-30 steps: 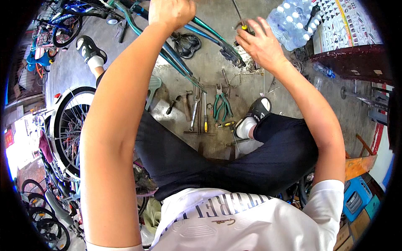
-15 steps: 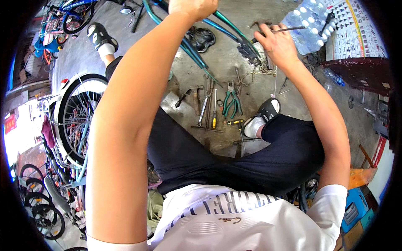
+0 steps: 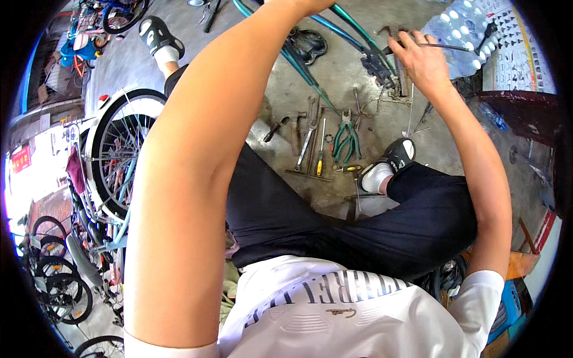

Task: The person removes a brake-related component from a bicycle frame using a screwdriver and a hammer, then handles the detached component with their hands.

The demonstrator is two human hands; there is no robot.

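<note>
Step in hand: By my judgement you are working on the drivetrain end of the teal bicycle frame (image 3: 298, 56) that lies on the concrete floor (image 3: 352, 77) in the upper middle of the frame.
Right hand: Your right hand (image 3: 421, 59), at upper right, is closed on a thin dark rod or cable (image 3: 450, 46) that runs off to the right; the fingers (image 3: 401, 46) are curled narrow around it, just above the dark metal part (image 3: 379, 62) at the frame's end.
Left hand: Your left arm reaches to the top edge of the picture and the hand passes out of view there. I cannot tell whether its fingers are wide or closed, nor what they hold.
Work piece location: The frame tubes slant from top centre down toward mid-frame; a black saddle (image 3: 310, 45) lies touching or just beside them.
Tools at reach: Green-handled pliers (image 3: 346, 137), a yellow-handled screwdriver (image 3: 320, 156), a wrench (image 3: 305, 140) and a hammer (image 3: 277, 127) lie together on the floor at centre, between the frame and your right shoe (image 3: 394, 158).
Surroundings: A white bicycle wheel (image 3: 119, 149) stands at left; a wrapped pack of water bottles (image 3: 462, 27) sits at upper right.
Next move calls for: As a judgement only, the thin piece needs steady guidance with the right hand while the left steadies the frame; if a fastener must be turned, the pliers or wrench are the nearest choice.
Caution: The contact point at the dark part is small and partly covered by your hand; its exact state cannot be confirmed.
</note>
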